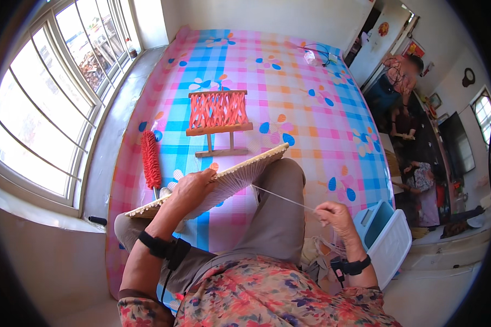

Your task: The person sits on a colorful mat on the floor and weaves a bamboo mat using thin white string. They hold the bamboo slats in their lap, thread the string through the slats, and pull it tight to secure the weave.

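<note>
Across my lap lies a flat, pale panel (239, 175) with a knobbly cream edge and many white threads fanning over its face. My left hand (193, 188) is closed on the panel's upper edge, left of its middle. A white cord (285, 199) runs taut from the panel's threads to my right hand (335, 217), whose fingers are pinched on it at the right. More loose pale cord (330, 246) hangs below that hand, beside my right thigh.
A wooden stand wound with red strips (218, 111) stands ahead on the checked, flowered sheet (289, 71). Left of it lies a fluffy red duster (150, 158). A blue-and-white plastic box (390, 237) sits at my right. Two people (401, 79) are beyond, right; a barred window (49, 103) is left.
</note>
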Motion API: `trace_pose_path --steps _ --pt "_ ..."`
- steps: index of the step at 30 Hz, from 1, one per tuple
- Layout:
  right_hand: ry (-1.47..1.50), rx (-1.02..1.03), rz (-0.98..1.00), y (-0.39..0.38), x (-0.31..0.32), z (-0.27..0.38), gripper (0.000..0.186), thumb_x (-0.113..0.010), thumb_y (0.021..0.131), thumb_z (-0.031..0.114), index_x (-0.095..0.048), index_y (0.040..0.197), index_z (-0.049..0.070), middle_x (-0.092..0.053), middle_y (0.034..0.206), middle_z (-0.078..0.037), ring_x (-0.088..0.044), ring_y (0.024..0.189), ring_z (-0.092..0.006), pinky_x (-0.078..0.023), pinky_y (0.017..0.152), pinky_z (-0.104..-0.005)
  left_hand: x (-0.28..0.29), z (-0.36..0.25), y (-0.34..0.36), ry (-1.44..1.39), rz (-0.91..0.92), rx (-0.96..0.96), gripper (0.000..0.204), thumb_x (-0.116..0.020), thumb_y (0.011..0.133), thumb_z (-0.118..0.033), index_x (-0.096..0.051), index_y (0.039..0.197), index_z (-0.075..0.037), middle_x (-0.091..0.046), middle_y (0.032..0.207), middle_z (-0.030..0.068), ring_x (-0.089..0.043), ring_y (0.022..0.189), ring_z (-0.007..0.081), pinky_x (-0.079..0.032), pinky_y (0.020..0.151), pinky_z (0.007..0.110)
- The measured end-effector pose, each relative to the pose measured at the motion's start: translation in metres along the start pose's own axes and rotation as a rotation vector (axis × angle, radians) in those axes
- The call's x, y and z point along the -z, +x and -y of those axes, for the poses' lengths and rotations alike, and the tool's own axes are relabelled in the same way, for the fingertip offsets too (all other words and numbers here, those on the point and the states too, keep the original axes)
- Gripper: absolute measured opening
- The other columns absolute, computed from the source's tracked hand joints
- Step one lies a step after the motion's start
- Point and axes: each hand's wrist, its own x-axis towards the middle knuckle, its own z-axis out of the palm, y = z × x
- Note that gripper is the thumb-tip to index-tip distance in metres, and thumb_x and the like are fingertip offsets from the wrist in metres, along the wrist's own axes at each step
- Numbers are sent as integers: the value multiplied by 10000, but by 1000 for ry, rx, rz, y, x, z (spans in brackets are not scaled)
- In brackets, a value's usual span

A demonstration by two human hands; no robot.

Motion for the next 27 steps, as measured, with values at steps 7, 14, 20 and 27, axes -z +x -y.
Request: trace_pose_path --steps 7,14,20,27 --pt "-243 181 -208 -6 39 -32 53 -664 892 70 -682 907 22 -616 735 6 -545 619 -57 -454 563 -196 -2 -4 5 59 -24 86 225 -618 897 -192 -613 1029 -10 -657 878 255 -625 866 449 -484 747 511" --pt "-320 203 -396 2 64 -43 26 -674 870 32 -670 892 20 -587 719 22 -528 623 -44 -437 564 -208 -3 -3 8 134 31 150 294 -549 913 -268 -609 1115 -63 -679 903 239 -651 878 422 -492 785 525" --pt "-389 266 -449 8 86 -30 22 -673 878 35 -656 873 23 -573 699 13 -505 578 -44 -429 511 -209 0 -6 8 122 -30 206 275 -574 913 -290 -621 1075 -74 -682 884 227 -653 868 419 -498 772 519" --pt "179 436 -526 26 84 17 120 -660 924 128 -595 872 41 -611 755 -47 -542 537 -84 -469 486 -233 16 -10 13 -189 -254 157 258 -662 898 -240 -630 1050 -34 -666 814 219 -659 774 372 -498 696 433"
